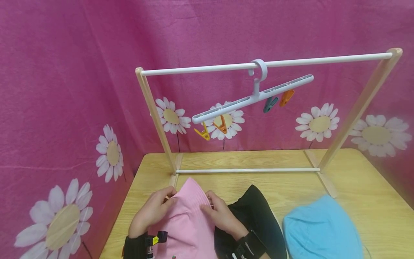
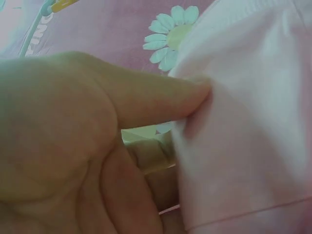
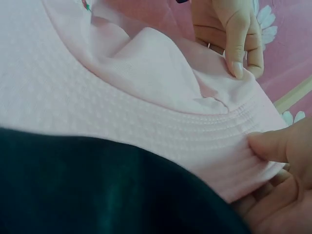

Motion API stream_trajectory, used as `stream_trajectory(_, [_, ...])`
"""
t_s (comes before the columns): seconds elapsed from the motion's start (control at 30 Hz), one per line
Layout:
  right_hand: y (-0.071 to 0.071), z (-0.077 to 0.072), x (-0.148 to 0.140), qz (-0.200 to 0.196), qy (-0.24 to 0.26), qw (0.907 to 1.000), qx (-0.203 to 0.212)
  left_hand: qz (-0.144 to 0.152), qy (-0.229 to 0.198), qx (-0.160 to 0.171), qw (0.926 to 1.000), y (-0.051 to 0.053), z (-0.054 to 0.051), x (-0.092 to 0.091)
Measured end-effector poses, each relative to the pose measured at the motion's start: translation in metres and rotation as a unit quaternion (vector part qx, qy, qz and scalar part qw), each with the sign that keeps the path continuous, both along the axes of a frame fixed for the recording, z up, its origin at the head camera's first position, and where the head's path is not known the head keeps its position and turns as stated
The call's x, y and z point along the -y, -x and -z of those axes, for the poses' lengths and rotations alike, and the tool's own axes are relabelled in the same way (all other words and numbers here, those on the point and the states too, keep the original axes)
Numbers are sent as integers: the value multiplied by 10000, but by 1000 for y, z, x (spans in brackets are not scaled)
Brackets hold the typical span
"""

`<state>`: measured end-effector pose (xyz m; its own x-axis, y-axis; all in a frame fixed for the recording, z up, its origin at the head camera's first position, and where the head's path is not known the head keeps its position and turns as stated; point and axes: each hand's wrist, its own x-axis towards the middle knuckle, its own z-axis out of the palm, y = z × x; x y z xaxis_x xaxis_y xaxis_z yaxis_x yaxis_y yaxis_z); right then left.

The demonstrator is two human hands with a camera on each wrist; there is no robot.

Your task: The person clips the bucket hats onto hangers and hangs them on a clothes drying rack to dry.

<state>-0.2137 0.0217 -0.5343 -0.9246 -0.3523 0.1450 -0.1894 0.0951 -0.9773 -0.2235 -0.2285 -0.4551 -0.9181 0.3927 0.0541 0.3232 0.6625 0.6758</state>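
A pink bucket hat [image 1: 184, 223] is held between both hands at the front of the table, its stitched brim [image 3: 161, 131] toward the right. My left hand [image 1: 154, 208] pinches its left side, thumb on the near face and fingers behind the cloth. The right hand [image 1: 224, 215] pinches the brim edge, thumb on top and fingers underneath, as the right wrist view shows. Beside the right hand lies a black bucket hat [image 1: 258, 208], partly covered by that hand and wrist. Farther right rests a light blue bucket hat [image 1: 320, 226].
Behind the hats stands a wooden rack with a white top rail [image 1: 207, 68]. From it hangs a tilted white hanger [image 1: 239, 102] with yellow [image 1: 202, 132], orange [image 1: 221, 126] and grey-green [image 1: 270, 104] clips. A pink flowered curtain [image 1: 81, 90] surrounds the wooden table [image 1: 245, 158].
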Motion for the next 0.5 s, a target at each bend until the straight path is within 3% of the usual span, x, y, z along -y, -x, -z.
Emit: stream_trajectory(0.5, [-1,-8,2,71,277,9986,-444,-624,-458,334,9964,2,3,-3])
